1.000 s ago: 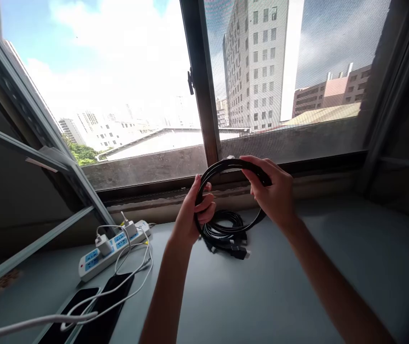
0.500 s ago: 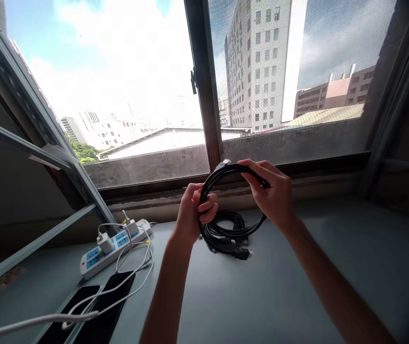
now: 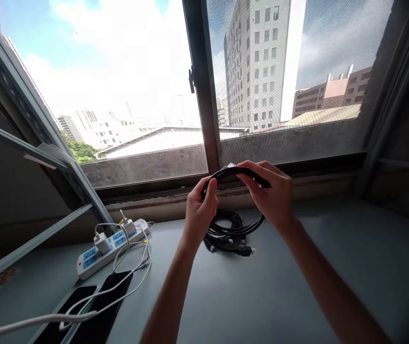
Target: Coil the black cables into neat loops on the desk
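Observation:
A black cable (image 3: 231, 170) is looped into a coil and held up between my two hands. My left hand (image 3: 201, 205) is closed round the coil's left side, thumb laid along it. At the upper right of the loop, my right hand (image 3: 269, 188) pinches the strands between thumb and fingers. A pale connector end (image 3: 231, 165) shows at the top of the coil, partly hidden. Below and behind my hands, more coiled black cables (image 3: 230, 220) lie on the table, with a black plug (image 3: 245, 251) at their front.
On the left stands a white power strip (image 3: 85, 272) with two white chargers plugged in. White charging cables (image 3: 118, 286) run across two dark phones (image 3: 100, 306) on the grey table (image 3: 247, 306). A metal frame (image 3: 85, 186) rises at the left, before the window.
My left hand has shifted up along the coil, and its thumb now lies over the strands. The right hand keeps its pinch in nearly the same place.

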`<action>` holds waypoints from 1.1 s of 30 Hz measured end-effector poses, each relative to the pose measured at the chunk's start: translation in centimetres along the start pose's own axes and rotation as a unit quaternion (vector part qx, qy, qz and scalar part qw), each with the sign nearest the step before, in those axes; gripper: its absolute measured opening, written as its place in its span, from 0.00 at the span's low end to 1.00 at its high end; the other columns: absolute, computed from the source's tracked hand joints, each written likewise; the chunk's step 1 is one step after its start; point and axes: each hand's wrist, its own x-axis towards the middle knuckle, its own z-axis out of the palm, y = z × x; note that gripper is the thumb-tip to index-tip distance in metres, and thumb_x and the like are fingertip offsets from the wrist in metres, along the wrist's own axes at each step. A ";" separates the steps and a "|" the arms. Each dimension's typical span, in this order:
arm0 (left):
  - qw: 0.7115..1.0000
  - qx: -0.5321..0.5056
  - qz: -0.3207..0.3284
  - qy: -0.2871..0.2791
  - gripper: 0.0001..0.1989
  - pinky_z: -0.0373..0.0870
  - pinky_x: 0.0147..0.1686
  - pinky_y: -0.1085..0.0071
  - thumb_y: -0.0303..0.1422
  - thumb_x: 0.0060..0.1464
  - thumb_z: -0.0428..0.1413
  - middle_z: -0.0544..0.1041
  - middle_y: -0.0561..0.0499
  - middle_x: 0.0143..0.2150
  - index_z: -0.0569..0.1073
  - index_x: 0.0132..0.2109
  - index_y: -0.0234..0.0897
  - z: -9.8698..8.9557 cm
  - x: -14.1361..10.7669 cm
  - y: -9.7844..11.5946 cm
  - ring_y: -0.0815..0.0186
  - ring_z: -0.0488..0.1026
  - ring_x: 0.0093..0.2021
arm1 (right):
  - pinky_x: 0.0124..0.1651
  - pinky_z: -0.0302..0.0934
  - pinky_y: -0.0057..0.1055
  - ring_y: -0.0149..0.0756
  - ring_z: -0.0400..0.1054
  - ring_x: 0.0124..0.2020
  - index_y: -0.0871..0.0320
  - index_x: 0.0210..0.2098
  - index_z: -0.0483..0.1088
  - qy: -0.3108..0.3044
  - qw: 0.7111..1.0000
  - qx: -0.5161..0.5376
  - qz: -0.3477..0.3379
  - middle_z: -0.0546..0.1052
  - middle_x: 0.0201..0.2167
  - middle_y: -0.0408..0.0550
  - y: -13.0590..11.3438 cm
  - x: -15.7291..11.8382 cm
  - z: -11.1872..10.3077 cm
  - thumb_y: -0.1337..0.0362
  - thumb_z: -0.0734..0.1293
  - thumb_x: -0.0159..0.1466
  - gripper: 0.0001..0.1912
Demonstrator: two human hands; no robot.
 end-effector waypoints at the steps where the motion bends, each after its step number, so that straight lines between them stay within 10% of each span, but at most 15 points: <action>1: 1.000 0.001 0.003 0.001 0.16 0.47 0.11 0.81 0.46 0.53 0.52 0.57 0.61 0.17 0.64 0.29 0.37 0.0 0.0 0.0 0.79 0.51 0.13 | 0.26 0.57 0.27 0.30 0.63 0.25 0.54 0.38 0.74 -0.002 1.000 0.001 -0.002 0.73 0.29 0.43 0.0 0.0 0.0 0.67 0.67 0.61 0.06; 13: 0.995 0.091 0.001 -0.025 0.15 0.44 0.13 0.78 0.44 0.53 0.54 0.52 0.61 0.14 0.71 0.32 0.36 -1.5 0.3 0.7 0.79 0.47 0.13 | 0.26 0.63 0.23 0.33 0.69 0.35 0.56 0.40 0.73 -0.092 0.995 0.045 -0.002 0.73 0.40 0.46 0.3 -0.2 0.4 0.66 0.68 0.61 0.07; 25: 0.973 0.218 0.063 -0.034 0.21 0.48 0.20 0.75 0.44 0.53 0.53 0.54 0.57 0.17 0.71 0.22 0.31 -2.3 0.5 0.5 0.76 0.50 0.20 | 0.19 0.46 0.25 0.24 0.53 0.16 0.61 0.14 0.63 -0.181 0.980 -0.012 0.086 0.58 0.12 0.38 -0.3 -0.4 0.4 0.52 0.68 0.58 0.24; 33: 0.980 0.190 0.011 -0.064 0.26 0.45 0.18 0.76 0.47 0.50 0.54 0.54 0.57 0.16 0.59 0.17 0.33 -2.2 0.3 0.7 0.77 0.49 0.19 | 0.11 0.44 0.19 0.24 0.57 0.10 0.61 0.16 0.63 -0.357 0.859 0.214 0.298 0.61 0.11 0.38 -0.9 -0.2 -0.6 0.48 0.67 0.57 0.25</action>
